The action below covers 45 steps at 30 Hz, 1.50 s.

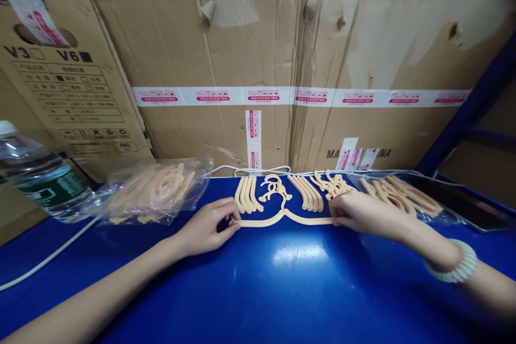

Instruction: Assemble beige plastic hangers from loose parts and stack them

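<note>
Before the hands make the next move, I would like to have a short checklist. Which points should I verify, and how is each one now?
1. Left hand holds the left curved piece near its outer end: ok.
2. Right hand holds the right curved piece toward its outer end: ok.
3. Inner ends of both pieces come together in the middle: ok.
4. Joint there locked: cannot tell, too small to see.
5. Ample room between left hand and left row of strips: not ok, the fingers are right beside it.
6. Water bottle clear of the left forearm: ok.
</note>
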### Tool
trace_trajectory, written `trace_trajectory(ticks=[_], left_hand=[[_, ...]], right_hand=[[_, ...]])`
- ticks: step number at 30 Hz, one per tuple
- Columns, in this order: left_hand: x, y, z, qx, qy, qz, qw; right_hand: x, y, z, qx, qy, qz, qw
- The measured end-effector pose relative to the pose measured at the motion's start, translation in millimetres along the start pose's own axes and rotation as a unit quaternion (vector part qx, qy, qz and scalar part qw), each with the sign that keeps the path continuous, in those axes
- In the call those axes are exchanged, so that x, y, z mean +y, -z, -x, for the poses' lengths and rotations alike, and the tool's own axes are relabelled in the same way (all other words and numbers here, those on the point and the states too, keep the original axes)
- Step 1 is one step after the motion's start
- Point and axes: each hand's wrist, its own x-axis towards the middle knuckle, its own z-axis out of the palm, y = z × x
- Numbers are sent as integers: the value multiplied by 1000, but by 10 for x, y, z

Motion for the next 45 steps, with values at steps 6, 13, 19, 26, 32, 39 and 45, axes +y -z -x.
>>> trace_trajectory(ticks=[6, 13, 19, 26, 32, 39, 45], left_hand=[[-11, -25, 18, 13, 3, -17, 1000], [9, -39, 24, 22, -2, -42, 999], [3, -54, 27, 37, 8, -42, 998], [-54, -89, 44, 76, 52, -31, 995], [-88, -99, 46, 102, 63, -35, 992], [-110, -99, 46, 104, 51, -46, 992], [-118, -100, 53, 101, 40, -53, 993]], right_hand=[[7, -39, -5, 8, -7, 2, 1000], [-14, -45, -24, 18, -14, 8, 1000], [-25, -54, -19, 22, -16, 17, 999], [6, -60, -2, 19, -12, 22, 999], [41, -70, -14, 16, -15, 20, 1000], [52, -80, -30, 14, -19, 13, 1000], [70, -79, -22, 16, -15, 16, 1000]])
